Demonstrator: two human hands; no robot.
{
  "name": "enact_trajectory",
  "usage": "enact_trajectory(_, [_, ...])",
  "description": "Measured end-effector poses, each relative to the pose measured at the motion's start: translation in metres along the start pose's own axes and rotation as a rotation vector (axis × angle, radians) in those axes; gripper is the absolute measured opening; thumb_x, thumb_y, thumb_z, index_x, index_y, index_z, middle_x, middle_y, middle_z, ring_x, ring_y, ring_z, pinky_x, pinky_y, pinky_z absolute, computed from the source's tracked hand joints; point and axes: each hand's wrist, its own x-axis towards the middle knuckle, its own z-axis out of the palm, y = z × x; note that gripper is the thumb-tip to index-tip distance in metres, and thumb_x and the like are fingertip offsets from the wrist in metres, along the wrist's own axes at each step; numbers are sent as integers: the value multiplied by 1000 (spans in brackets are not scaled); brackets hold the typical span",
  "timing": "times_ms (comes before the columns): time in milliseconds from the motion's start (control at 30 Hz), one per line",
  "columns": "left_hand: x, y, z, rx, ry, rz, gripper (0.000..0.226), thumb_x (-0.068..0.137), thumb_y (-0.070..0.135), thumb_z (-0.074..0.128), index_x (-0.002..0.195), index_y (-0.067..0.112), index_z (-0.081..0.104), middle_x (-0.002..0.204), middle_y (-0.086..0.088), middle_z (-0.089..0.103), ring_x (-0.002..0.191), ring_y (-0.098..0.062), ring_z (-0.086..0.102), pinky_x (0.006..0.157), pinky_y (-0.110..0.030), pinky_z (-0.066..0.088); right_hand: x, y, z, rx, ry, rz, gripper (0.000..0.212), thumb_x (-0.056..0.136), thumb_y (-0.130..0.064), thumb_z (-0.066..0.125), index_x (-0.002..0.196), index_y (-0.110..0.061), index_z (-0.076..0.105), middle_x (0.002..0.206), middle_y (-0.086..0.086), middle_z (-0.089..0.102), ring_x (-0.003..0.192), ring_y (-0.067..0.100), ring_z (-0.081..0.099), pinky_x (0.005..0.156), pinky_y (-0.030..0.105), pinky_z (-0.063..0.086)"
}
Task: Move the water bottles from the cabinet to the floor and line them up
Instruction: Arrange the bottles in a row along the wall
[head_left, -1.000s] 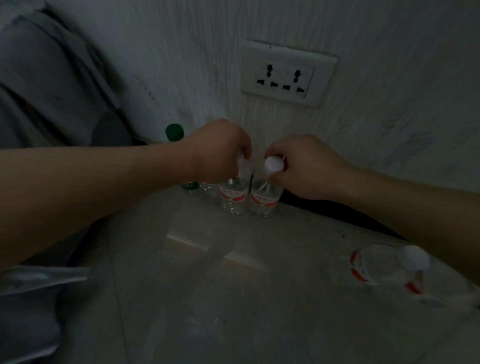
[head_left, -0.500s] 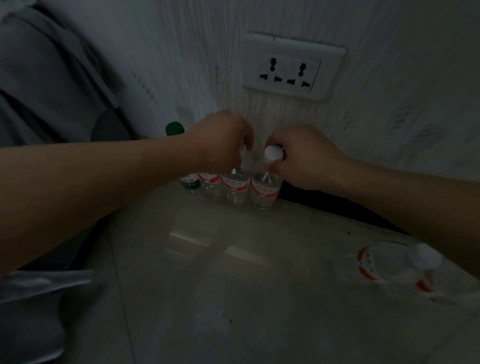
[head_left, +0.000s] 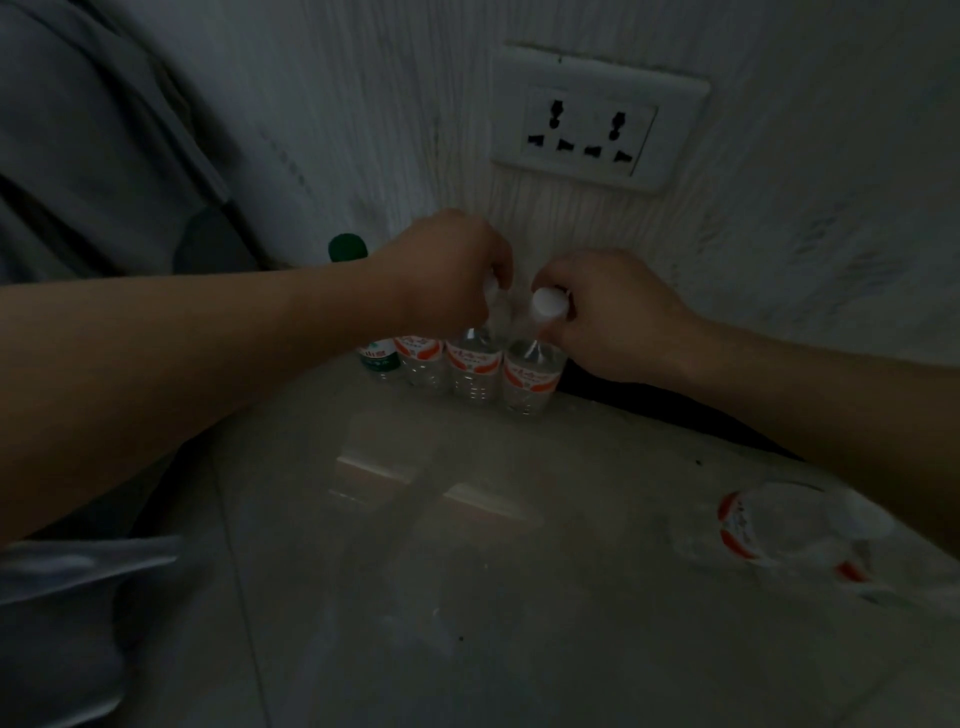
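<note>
I'm pinching the end bottle (head_left: 531, 376) by its cap with my right hand (head_left: 605, 317), my left hand (head_left: 449, 275) clenching its neighbour's (head_left: 472, 370) neck, nudging both snug into the row along the wall (head_left: 779, 249) on the floor (head_left: 467, 571).

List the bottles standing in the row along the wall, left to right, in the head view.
green-capped bottle → red-label bottle, cap hidden by the left hand → red-label bottle held at the neck by the left hand → white-capped bottle held at the neck by the right hand.
</note>
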Motion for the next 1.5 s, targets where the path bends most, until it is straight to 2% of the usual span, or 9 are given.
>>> enact_trajectory(200, [-2, -1, -2, 2, -1, 5, 35, 76, 11, 69, 110, 17, 69, 100, -4, 69, 93, -20, 61, 80, -32, 49, 1, -2, 2, 15, 6, 17, 18, 86, -22, 57, 88, -8, 69, 86, 6, 68, 76, 17, 60, 61, 29, 41])
enact_trajectory(467, [-6, -2, -1, 15, -7, 31, 40, 81, 25, 70, 120, 17, 65, 111, -7, 68, 102, -22, 61, 86, -34, 49, 2, -5, 4, -2, -8, 18, 19, 84, -20, 59, 94, -7, 68, 90, 8, 67, 80, 18, 59, 60, 26, 33])
enact_trajectory(733, [-9, -4, -4, 8, 22, 50, 44, 81, 33, 72, 121, 15, 64, 111, -9, 67, 102, -24, 61, 86, -35, 48, 1, -10, 2, -35, -52, 49, 23, 80, -24, 65, 97, -8, 67, 94, 7, 67, 83, 21, 61, 68, 33, 49])
enact_trajectory(833, [-12, -3, -8, 1, 23, 46, 45, 80, 33, 73, 121, 15, 64, 112, -9, 67, 103, -25, 62, 88, -37, 49, 1, -9, 2, -60, -65, 55, 21, 79, -25, 66, 92, -9, 66, 91, 6, 65, 79, 19, 59, 60, 29, 40])
enact_trajectory(967, [-16, -2, -13, 43, 10, 19, 51, 78, 30, 75, 125, 17, 62, 119, -8, 63, 109, -25, 59, 89, -34, 46, 0, -9, -2, -57, -78, 58, 24, 77, -26, 71, 95, -11, 64, 92, 5, 62, 79, 18, 55, 60, 26, 31])
enact_trajectory(1100, [-20, -1, -20, 52, -6, 3, 53, 78, 35, 74, 127, 18, 60, 121, -7, 62, 110, -24, 58, 89, -34, 47, -5, -11, -10, -12, -58, 51, 31, 81, -27, 71, 103, -7, 65, 96, 8, 64, 84, 19, 58, 65, 27, 38])
enact_trajectory(1200, [-23, 5, -23, 66, -16, -21, 60, 76, 39, 77, 130, 22, 56, 121, -4, 61, 110, -22, 57, 89, -37, 49, -10, -11, -18, -12, -49, 65, 43, 82, -34, 70, 116, -9, 62, 106, 7, 63, 84, 13, 52, 67, 23, 35])
enact_trajectory(1333, [-28, 16, -27, 39, -25, -38, 74, 72, 48, 78, 136, 27, 48, 126, 1, 59, 112, -17, 55, 90, -33, 46, -23, -9, -34, -23, -84, 82, 63, 79, -46, 71, 131, -15, 54, 120, 4, 59, 90, 8, 49, 74, 20, 35])
enact_trajectory(1500, [-31, 36, -30, 29, -24, -9, 81, 69, 50, 80, 138, 29, 45, 128, 3, 57, 111, -14, 54, 83, -24, 39, -50, -3, -54, -54, -93, 116, 75, 73, -59, 65, 135, -19, 50, 127, 1, 57, 93, 4, 45, 78, 17, 32])
